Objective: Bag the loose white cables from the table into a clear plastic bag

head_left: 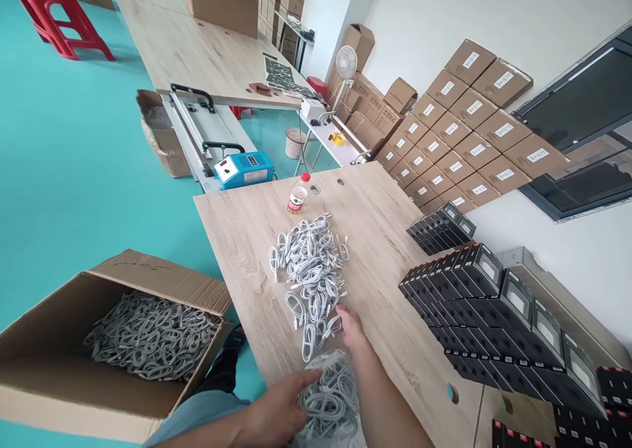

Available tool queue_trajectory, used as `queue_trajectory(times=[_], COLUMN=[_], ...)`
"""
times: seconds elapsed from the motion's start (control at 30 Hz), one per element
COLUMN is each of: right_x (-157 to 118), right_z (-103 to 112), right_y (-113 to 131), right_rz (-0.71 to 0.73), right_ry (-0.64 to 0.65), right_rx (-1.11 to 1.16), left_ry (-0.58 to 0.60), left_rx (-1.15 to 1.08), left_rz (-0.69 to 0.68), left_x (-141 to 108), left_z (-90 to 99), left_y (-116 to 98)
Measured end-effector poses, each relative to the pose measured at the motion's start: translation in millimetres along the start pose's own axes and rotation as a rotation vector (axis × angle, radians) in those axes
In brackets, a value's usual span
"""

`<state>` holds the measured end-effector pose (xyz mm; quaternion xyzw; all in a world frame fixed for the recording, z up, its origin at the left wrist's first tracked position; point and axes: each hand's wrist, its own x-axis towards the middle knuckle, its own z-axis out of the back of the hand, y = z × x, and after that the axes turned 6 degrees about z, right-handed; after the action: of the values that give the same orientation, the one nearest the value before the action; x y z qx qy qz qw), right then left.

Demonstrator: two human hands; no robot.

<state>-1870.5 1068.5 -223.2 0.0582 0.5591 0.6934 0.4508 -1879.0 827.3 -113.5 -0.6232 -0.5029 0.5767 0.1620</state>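
White cables (309,283) lie beside stacked black boxes (481,303).

a wood-grain table (237,257) holds a heap of coiled white cables (309,283), a red-capped bottle (298,195) and black boxes (474,303).

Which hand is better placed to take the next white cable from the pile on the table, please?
Right, probably: the right hand is already at the edge of the pile of coiled white cables, while the left hand is lower, near the clear plastic bag of cables.
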Motion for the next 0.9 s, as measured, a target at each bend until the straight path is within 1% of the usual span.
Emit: queue_trajectory(times=[0.13, 0.23, 0.3, 0.4, 0.47, 0.5, 0.53, 0.57, 0.6, 0.67, 0.7, 0.73, 0.77, 0.8, 0.83, 0.87, 0.9], right_x=[14.4, 19.5, 19.9, 12.7, -2.4, -14.3, -29.3, -46.9, -66.1, -104.5, -120.4, -132.2, -138.5, -138.7, -132.6, -120.6, -103.8], right_z=[-1.0, 4.6, 20.0, 57.8, 83.4, 93.3, 100.3, 103.9, 104.3, 97.8, 93.1, 88.8, 85.6, 83.7, 82.4, 80.8, 77.7], right_y=[0.8, 9.2, 18.5, 36.5, 49.6, 55.8, 61.7, 67.0, 71.8, 80.6, 85.0, 89.5, 94.0, 98.3, 101.9, 104.4, 105.1], right_rz=[-0.017, 0.019, 0.065, 0.134, 0.161, 0.178, 0.212, 0.261, 0.317, 0.412, 0.423, 0.403, 0.371, 0.338, 0.304, 0.269, 0.233], right_ry=[-0.064, -0.136, -0.19, -0.26, -0.295, -0.298, -0.27, -0.198, -0.08, 0.253, 0.418, 0.552, 0.645, 0.696, 0.695, 0.639, 0.542], right_rx=[-0.111, -0.193, -0.226, -0.218, -0.184, -0.159, -0.136, -0.126, -0.14, -0.252, -0.338, -0.416, -0.457, -0.455, -0.423, -0.384, -0.356], left_ry=[0.025, 0.024, 0.031, 0.108, 0.128, 0.109, 0.078, 0.04, 0.002, -0.055, -0.074, -0.084, -0.089, -0.083, -0.07, -0.051, -0.03], left_rx=[-0.032, -0.041, -0.052, -0.095, -0.116, -0.113, -0.1, -0.083, -0.07, -0.073, -0.087, -0.103, -0.118, -0.126, -0.123, -0.107, -0.076], left_rz=[-0.017, 0.015, 0.018, -0.041, -0.081, -0.079, -0.058, -0.024, 0.012, 0.042, 0.038, 0.027, 0.011, -0.003, -0.017, -0.036, -0.06], left_x=[2.1, -0.1, -1.7, 0.1, 5.2, 8.6, 12.3, 16.0, 19.3, 23.9, 24.7, 24.3, 22.8, 20.2, 17.0, 13.2, 9.4], left_z=[0.9, 2.3, 2.1, 0.5, -0.7, -1.1, -1.4, -1.6, -1.5, -0.8, -0.1, 0.7, 1.5, 2.5, 3.4, 4.2, 4.9], left_y=[5.2, -4.4, -16.0, -30.4, -31.8, -29.6, -25.8, -20.7, -15.1, -4.5, -0.7, 1.8, 2.9, 2.5, 1.2, -0.9, -3.2])
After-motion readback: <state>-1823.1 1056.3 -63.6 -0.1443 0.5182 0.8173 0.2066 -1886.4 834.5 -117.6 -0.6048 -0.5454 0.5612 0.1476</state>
